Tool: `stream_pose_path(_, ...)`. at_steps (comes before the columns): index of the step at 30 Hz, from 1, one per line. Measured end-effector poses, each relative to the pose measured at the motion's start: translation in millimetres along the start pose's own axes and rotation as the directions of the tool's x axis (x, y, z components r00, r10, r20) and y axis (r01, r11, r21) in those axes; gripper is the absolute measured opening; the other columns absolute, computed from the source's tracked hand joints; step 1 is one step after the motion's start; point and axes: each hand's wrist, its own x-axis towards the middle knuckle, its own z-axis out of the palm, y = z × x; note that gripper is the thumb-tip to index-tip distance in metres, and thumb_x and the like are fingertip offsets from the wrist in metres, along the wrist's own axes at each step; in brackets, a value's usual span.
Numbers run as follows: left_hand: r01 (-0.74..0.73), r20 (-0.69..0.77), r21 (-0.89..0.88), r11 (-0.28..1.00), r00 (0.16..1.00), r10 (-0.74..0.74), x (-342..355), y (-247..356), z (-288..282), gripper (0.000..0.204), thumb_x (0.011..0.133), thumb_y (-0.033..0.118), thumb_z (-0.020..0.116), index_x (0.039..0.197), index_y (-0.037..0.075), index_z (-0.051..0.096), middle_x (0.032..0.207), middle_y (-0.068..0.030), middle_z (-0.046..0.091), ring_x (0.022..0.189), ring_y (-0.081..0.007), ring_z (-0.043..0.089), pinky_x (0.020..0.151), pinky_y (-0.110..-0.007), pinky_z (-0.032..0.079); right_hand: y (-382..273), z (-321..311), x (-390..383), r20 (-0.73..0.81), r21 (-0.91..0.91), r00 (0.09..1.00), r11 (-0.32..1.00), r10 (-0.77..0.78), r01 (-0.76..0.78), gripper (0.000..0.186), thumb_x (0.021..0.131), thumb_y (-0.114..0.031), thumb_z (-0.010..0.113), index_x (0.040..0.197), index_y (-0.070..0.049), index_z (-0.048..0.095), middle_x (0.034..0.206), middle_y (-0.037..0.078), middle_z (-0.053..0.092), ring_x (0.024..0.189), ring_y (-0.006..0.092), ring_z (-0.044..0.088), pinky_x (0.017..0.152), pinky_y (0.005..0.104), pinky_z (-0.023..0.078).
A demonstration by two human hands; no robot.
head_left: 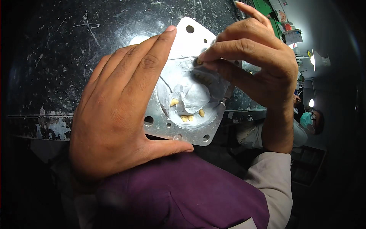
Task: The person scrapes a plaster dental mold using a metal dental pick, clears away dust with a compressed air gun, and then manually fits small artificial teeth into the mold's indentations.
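Observation:
A metal flask plate (198,133) with round holes holds a whitish plaster dental mould (196,97). Several yellowish false teeth (184,118) sit in the plaster along its near side, with a shaded row on the far right. My left hand (114,103) grips the plate, fingers stretched along its left side and thumb along the near edge. Over the far right of the mould, my right hand (259,57) pinches a small yellowish-brown tooth (199,61) between thumb and forefinger. Whether that tooth touches the plaster I cannot tell.
The plate lies at the near edge of a dark, scratched and paint-flecked bench (49,68). Green bins (263,7) stand at the far right. Further right, a person (305,128) in a green mask is seen near a lit lamp (312,103).

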Motion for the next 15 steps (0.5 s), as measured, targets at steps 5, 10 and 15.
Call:
stream_pose_path(5, 0.034, -0.002, 0.001, 0.999, 0.999, -0.034, -22.5, 34.1, 6.1, 0.139, 0.045, 0.059, 0.094, 0.155, -0.003, 0.036, 0.155, -0.0233, 0.045, 0.138, -0.0380, 0.050, 0.114, -0.048, 0.037, -19.8, -12.9, -11.5, 0.075, 0.168, 0.996, 0.984, 0.052, -0.064, 0.023, 0.074, -0.007, 0.086, 0.096, -0.013, 0.080, 0.085, -0.003, 0.073, 0.081, 0.0122, 0.070, 0.110, 0.0425, 0.040)
stream_pose_path(10, 0.009, -0.009, 0.002, 1.000, 1.000, -0.009, -18.2, 39.2, 2.6, 0.139, 0.045, 0.059, 0.094, 0.155, -0.003, 0.036, 0.155, -0.0234, 0.045, 0.137, -0.0381, 0.050, 0.114, -0.048, 0.037, 6.1, 14.8, -55.3, -0.063, 0.110, 0.990, 0.987, 0.128, -0.121, 0.022, 0.075, -0.009, 0.087, 0.096, -0.013, 0.080, 0.086, -0.002, 0.073, 0.080, 0.0125, 0.069, 0.109, 0.0426, 0.041)
stream_pose_path(15, 0.022, -0.010, 0.006, 1.000, 1.000, -0.022, -22.4, 34.0, 5.0, 0.140, 0.045, 0.059, 0.094, 0.155, -0.003, 0.036, 0.155, -0.0232, 0.045, 0.137, -0.0382, 0.050, 0.114, -0.048, 0.037, -21.1, -18.9, -1.5, 0.091, 0.042, 0.996, 0.999, -0.009, 0.005, 0.023, 0.074, -0.011, 0.087, 0.096, -0.012, 0.080, 0.084, -0.002, 0.072, 0.076, 0.0129, 0.067, 0.107, 0.0441, 0.044)
